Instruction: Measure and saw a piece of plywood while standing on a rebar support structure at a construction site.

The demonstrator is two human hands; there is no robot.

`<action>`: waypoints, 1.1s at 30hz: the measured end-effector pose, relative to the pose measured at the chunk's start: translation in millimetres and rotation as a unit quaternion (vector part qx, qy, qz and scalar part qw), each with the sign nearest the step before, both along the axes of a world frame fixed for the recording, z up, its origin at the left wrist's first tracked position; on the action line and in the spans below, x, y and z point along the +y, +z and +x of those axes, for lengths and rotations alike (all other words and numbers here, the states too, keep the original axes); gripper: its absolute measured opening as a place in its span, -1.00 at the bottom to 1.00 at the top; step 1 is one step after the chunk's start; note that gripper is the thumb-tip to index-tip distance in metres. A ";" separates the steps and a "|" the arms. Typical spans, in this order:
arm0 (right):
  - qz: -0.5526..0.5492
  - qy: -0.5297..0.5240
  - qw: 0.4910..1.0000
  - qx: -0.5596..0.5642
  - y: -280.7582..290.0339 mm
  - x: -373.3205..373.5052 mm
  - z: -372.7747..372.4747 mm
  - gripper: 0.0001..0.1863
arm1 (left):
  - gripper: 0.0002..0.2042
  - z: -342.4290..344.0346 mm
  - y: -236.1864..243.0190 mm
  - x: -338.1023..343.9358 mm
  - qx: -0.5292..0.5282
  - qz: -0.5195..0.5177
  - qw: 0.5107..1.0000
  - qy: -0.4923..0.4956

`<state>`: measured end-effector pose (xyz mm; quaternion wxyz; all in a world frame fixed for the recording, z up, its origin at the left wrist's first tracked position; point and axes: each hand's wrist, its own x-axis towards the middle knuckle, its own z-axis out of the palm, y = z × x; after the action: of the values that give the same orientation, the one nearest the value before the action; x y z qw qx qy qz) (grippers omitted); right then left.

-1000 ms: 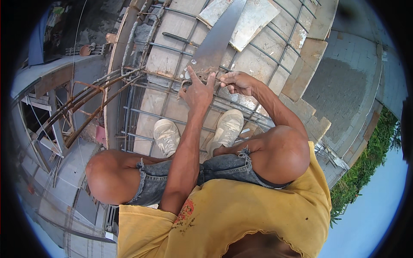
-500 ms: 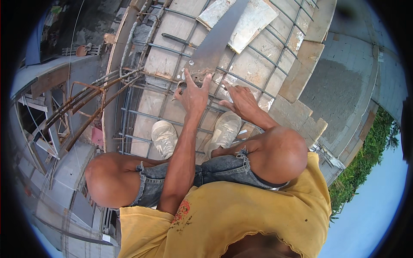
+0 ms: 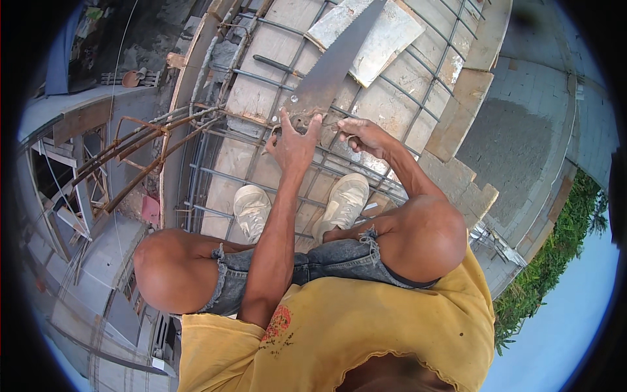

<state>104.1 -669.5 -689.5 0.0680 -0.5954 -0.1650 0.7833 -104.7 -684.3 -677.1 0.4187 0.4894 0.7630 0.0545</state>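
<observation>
My left hand (image 3: 294, 147) is closed on the handle end of a handsaw, thumb and fingers spread around it. The handsaw's grey blade (image 3: 334, 70) points away from me, its toothed edge on the left. Just right of the handle, my right hand (image 3: 366, 137) has its thumb and fingers brought together in a pinch. Whatever those fingertips hold, if anything, is too small to make out. Below the saw is a grid of steel rebar (image 3: 408, 85) over wooden formwork boards (image 3: 261, 98). A whitish board piece (image 3: 385, 49) lies under the blade's far part.
My shoes (image 3: 343, 202) stand among the rebar. A loose dark rod (image 3: 277, 65) lies left of the blade. Rusty bars (image 3: 124, 153) stick out at the left. Planks (image 3: 460, 117) edge the formwork on the right, beyond which lies a grey concrete surface (image 3: 503, 157).
My right hand has turned, its stretched fingers curling into a pinch beside the saw handle. My left hand keeps its hold. The view has shifted slightly.
</observation>
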 end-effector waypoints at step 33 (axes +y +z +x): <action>0.385 0.207 0.804 -0.403 -27.9 37.0 -51.5 -0.46 | -0.39 -51.4 91.6 57.2 -0.383 0.236 0.852 0.268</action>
<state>52.5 -632.4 -717.4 0.0551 -0.7345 -0.5846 0.3402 -156.2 -627.1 -585.6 0.5190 0.2900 0.6079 0.5262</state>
